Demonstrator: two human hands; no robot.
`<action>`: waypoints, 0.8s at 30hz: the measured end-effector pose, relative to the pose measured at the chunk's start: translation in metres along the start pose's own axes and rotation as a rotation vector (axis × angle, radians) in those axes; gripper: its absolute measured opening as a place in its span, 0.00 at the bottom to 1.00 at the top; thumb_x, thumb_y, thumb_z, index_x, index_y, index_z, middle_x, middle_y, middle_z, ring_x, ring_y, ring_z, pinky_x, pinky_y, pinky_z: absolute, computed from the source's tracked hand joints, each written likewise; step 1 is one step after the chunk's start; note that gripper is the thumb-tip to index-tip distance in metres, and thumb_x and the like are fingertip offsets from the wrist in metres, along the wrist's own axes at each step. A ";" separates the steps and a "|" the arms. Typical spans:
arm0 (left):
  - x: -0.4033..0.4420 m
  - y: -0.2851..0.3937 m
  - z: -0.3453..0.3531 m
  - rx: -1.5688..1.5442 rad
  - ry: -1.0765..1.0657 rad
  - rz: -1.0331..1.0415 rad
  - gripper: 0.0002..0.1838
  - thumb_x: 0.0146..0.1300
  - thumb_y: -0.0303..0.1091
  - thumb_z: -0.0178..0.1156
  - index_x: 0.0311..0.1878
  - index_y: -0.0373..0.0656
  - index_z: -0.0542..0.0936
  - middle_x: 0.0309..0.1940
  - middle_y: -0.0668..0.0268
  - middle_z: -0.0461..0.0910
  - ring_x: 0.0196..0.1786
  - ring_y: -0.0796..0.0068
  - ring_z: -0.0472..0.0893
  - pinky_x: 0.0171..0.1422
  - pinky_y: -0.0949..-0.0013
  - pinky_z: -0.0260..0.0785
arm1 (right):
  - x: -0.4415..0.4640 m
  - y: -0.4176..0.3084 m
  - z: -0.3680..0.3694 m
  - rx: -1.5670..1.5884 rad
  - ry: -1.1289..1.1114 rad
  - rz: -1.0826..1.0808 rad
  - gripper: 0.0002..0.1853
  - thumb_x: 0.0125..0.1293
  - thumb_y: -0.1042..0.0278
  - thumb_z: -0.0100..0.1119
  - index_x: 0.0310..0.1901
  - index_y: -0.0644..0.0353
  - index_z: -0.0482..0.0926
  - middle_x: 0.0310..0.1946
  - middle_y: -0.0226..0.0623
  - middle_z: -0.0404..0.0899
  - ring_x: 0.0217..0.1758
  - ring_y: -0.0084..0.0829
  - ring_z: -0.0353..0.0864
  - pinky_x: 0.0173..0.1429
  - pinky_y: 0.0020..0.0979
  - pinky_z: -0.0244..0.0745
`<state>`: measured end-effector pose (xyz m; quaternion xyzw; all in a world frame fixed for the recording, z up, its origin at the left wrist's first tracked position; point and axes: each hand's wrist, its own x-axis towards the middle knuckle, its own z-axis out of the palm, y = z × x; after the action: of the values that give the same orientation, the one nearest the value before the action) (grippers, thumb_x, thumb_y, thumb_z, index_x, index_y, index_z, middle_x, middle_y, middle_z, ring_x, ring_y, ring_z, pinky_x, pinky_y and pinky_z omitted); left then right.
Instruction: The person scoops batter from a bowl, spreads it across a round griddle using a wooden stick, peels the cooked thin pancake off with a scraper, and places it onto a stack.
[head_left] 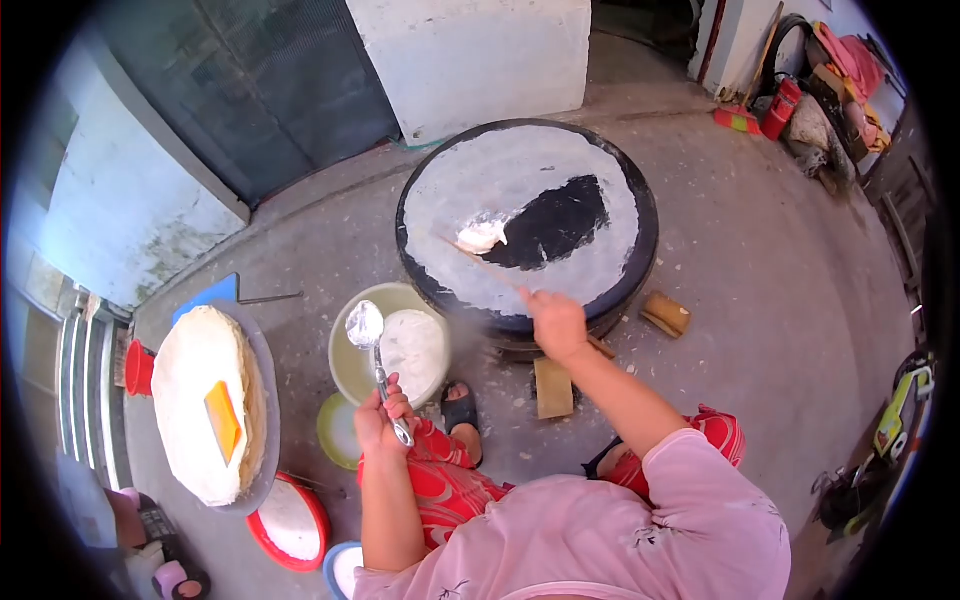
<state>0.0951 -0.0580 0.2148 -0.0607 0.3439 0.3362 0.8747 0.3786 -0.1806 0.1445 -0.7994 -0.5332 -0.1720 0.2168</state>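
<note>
A large round black griddle [648,215] carries a thin layer of pale batter [480,165], with a dark bare patch right of its middle. My right hand [557,322] is closed around a thin wooden spreader [487,266], whose far end touches the griddle beside a white lump of batter [482,236]. Closed on the handle of a metal ladle [366,326], my left hand [385,415] keeps it over the edge of a pale green basin [342,355]. White batter [412,350] lies in that basin, and some coats the ladle's bowl.
On the left, a tall stack of thin flatbreads [185,430] bears an orange-handled scraper [226,420]. Near it are a red cup [138,368], a red basin [318,535] and a green bowl [328,428]. Wood blocks [553,390] lie by the griddle; a broom [738,120] stands back right.
</note>
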 end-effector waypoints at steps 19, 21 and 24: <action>-0.001 0.000 -0.005 0.004 -0.015 -0.037 0.16 0.68 0.34 0.39 0.48 0.29 0.67 0.25 0.66 0.68 0.20 0.81 0.64 0.19 0.79 0.58 | 0.006 0.077 -0.021 -0.144 -0.144 0.401 0.19 0.51 0.75 0.51 0.48 0.56 0.73 0.31 0.39 0.75 0.32 0.42 0.78 0.35 0.40 0.74; 0.001 0.000 -0.005 0.011 -0.015 -0.033 0.16 0.68 0.34 0.39 0.48 0.29 0.67 0.25 0.66 0.68 0.20 0.81 0.64 0.19 0.79 0.58 | 0.008 0.074 -0.017 0.066 -0.049 0.535 0.19 0.51 0.74 0.51 0.47 0.55 0.74 0.32 0.42 0.75 0.34 0.46 0.78 0.39 0.43 0.74; 0.002 0.000 -0.004 0.016 -0.013 -0.022 0.17 0.68 0.34 0.38 0.49 0.29 0.67 0.25 0.66 0.68 0.20 0.81 0.64 0.19 0.79 0.59 | -0.008 0.044 -0.013 0.121 -0.018 0.366 0.18 0.49 0.73 0.53 0.45 0.55 0.75 0.33 0.41 0.75 0.35 0.46 0.77 0.39 0.44 0.74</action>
<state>0.0942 -0.0585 0.2107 -0.0554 0.3401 0.3243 0.8810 0.4159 -0.2082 0.1442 -0.8701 -0.3901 -0.0903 0.2874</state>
